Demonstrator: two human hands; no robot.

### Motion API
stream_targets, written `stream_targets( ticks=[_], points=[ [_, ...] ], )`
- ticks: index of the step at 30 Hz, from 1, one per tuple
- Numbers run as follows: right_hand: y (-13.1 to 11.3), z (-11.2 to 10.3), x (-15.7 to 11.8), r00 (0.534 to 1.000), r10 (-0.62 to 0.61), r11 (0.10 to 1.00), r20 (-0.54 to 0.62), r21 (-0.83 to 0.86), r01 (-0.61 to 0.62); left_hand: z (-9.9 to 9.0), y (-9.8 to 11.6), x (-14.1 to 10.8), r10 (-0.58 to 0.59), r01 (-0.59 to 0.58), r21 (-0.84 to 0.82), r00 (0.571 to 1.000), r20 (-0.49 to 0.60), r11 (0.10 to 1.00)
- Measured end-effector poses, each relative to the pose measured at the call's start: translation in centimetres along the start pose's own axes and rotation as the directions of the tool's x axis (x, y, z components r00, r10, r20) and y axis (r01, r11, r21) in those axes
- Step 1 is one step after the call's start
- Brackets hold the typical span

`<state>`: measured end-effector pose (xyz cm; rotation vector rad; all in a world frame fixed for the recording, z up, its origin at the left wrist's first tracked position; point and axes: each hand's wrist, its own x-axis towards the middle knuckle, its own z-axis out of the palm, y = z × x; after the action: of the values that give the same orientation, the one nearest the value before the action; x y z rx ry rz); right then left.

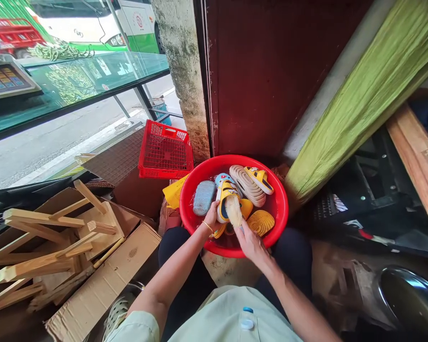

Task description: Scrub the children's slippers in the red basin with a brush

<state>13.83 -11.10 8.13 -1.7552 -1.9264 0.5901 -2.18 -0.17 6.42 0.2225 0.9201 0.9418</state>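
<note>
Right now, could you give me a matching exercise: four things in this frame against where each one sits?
Things:
1. brush
2. yellow sandal
3. red crate
4. cardboard box

Places:
A. on the floor by the person's left side
B. in the right hand
C. behind the red basin, to its left
D. in the left hand, over the basin

Pairs: 1-B, 2-D, 3-C, 4-A

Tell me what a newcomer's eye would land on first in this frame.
The bright red basin at centre, holding small sandals. Over it the left hand grips a yellow sandal while the right hand holds a pale brush against it. A red crate stands behind on the left.
</note>
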Motion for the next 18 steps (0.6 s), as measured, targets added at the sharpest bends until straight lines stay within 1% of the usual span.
stream_targets(
  ticks=[1, 4, 6, 8, 9, 11, 13, 14, 16, 18],
  points=[
    [-0.3, -0.3, 1.8, 0.999, 0.023, 1.0, 0.044, 0.005, -0.023, 0.2, -0.3, 0.1, 0.023, -0.023, 0.024, 1.0, -0.01, 0.999],
    [-1.5, -0.5, 6.5, 0.997, 0.065, 0.998, 0.048, 0.009, -0.066, 0.5, -0.8, 0.2, 0.089, -0.087, 0.049, 0.996, -0.021, 0.995],
    [-2.2, 0.1, 8.1, 0.995, 0.092, 0.995, 0.044, 0.027, -0.094, 0.6, -0.9, 0.2, 0.13, -0.129, 0.041, 0.991, -0.037, 0.991],
    [-2.6, 0.8, 8.1, 0.994, 0.096, 0.994, 0.046, 0.055, -0.099, 0.7, -1.0, 0.2, 0.153, -0.152, 0.028, 0.987, -0.048, 0.988],
    [-2.6, 1.0, 7.4, 0.995, 0.085, 0.994, 0.05, 0.068, -0.089, 0.6, -1.0, 0.3, 0.153, -0.152, 0.02, 0.987, -0.051, 0.988],
    [-2.2, 1.4, 5.2, 0.996, 0.038, 0.996, 0.077, 0.078, -0.044, 0.4, -0.8, 0.6, 0.144, -0.145, -0.007, 0.986, -0.084, 0.989],
    [-1.3, 1.4, 2.0, 0.991, -0.016, 0.998, 0.13, 0.062, 0.008, 0.1, -0.5, 1.1, 0.145, -0.154, -0.055, 0.979, -0.144, 0.987],
    [-0.7, 1.3, 0.3, 0.988, -0.021, 0.999, 0.153, 0.045, 0.014, -0.1, -0.3, 1.3, 0.147, -0.161, -0.08, 0.976, -0.162, 0.984],
    [0.9, 0.9, -2.7, 0.991, -0.014, 0.999, 0.133, 0.042, 0.008, -0.5, 0.2, 1.6, 0.145, -0.161, -0.107, 0.978, -0.148, 0.981],
    [2.6, 0.2, -4.6, 0.999, 0.007, 0.998, 0.047, 0.067, -0.01, -1.1, 0.7, 1.4, 0.116, -0.12, -0.07, 0.991, -0.064, 0.99]
  ],
)
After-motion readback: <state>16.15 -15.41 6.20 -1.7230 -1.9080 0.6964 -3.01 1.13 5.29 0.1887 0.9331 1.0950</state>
